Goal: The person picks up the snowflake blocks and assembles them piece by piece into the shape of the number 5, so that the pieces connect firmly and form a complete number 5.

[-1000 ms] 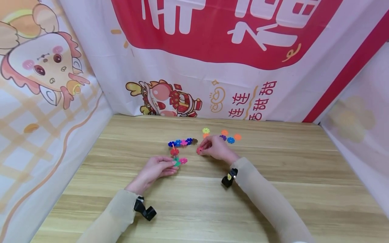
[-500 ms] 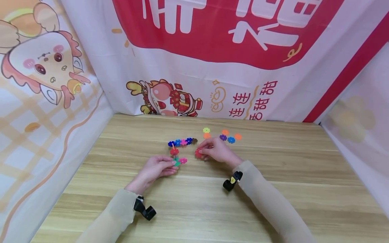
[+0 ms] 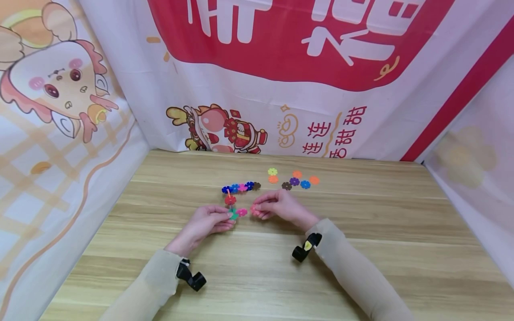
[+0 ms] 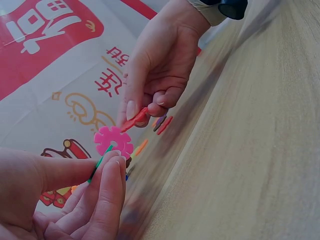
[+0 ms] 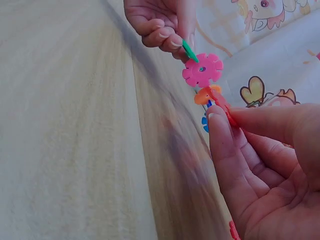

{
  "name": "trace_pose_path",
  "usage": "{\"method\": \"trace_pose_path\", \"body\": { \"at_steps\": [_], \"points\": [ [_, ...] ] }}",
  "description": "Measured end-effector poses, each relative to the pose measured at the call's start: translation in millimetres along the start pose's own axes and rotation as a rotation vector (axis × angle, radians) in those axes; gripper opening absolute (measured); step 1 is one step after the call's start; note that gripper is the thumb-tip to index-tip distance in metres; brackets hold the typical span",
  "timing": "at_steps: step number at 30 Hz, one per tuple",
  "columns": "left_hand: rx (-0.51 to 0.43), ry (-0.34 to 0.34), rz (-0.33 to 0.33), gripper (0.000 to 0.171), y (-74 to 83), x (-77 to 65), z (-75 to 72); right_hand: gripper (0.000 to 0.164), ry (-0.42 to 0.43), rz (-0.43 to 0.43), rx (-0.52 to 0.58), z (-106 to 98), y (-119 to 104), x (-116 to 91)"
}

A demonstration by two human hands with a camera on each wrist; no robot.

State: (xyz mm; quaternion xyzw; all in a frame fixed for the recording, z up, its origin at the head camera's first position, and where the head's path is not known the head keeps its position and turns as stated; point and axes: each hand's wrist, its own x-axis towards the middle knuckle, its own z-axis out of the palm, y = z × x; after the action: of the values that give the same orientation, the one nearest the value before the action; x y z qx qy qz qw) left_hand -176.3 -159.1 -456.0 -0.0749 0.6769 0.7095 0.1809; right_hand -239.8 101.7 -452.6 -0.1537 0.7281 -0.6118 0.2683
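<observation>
My left hand (image 3: 206,221) pinches a green snowflake building disc (image 3: 234,215) between thumb and fingers. A pink disc (image 5: 207,67) is slotted onto the green one. From there a linked chain runs back through a red disc (image 3: 230,200) to a row of blue, pink and brown discs (image 3: 242,187). My right hand (image 3: 281,206) pinches a loose red disc (image 4: 134,120) by its edge. In the head view, a small gap separates that disc from the pink one. My left fingers hide part of the green disc.
Behind my right hand lie several loose discs: a yellow disc (image 3: 272,171), a purple disc (image 3: 294,182), a blue disc (image 3: 305,184), a brown disc (image 3: 286,186) and some orange ones. Printed cloth (image 3: 241,93) hangs along the back of the wooden table (image 3: 257,276).
My right hand has moved left and toward me with the red disc, closer to the pink one. A brown disc it covered now shows. The left hand stays still.
</observation>
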Motion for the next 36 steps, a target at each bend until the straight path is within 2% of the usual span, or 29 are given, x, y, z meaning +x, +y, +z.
{"method": "trace_pose_path", "body": {
  "at_steps": [13, 25, 36],
  "points": [
    [-0.014, 0.006, -0.007, 0.029, -0.6, -1.6, 0.4, 0.023, -0.026, -0.020, 0.079, 9, 2, 0],
    [-0.012, -0.007, -0.007, 0.028, -5.0, -0.7, 1.9, 0.022, -0.028, -0.030, 0.047, 14, 7, 3],
    [0.002, -0.004, -0.015, 0.029, -3.0, -0.4, 5.5, 0.022, 0.007, -0.011, 0.022, 17, 5, 3]
  ]
}}
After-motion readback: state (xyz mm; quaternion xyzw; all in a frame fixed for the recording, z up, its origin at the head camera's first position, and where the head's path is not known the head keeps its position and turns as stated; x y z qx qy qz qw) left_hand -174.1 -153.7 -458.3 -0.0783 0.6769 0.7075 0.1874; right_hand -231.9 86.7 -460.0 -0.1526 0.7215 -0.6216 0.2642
